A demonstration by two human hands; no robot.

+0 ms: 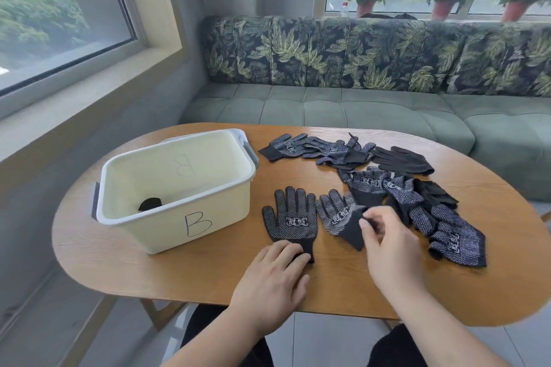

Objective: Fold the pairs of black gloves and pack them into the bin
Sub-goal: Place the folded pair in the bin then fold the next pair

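At the near middle of the bench (190,280), the left hand (275,274) presses straight fingers (293,256) on the cuff of a flat glove (290,217), likely pinning it, while the right hand (387,244) pinches the cuff of a second glove (338,216) at its 3 o'clock, seemingly for pairing, the bin (134,229) at 9 o'clock.

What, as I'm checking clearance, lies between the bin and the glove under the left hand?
Only bare table separates bin and glove, per the head view.
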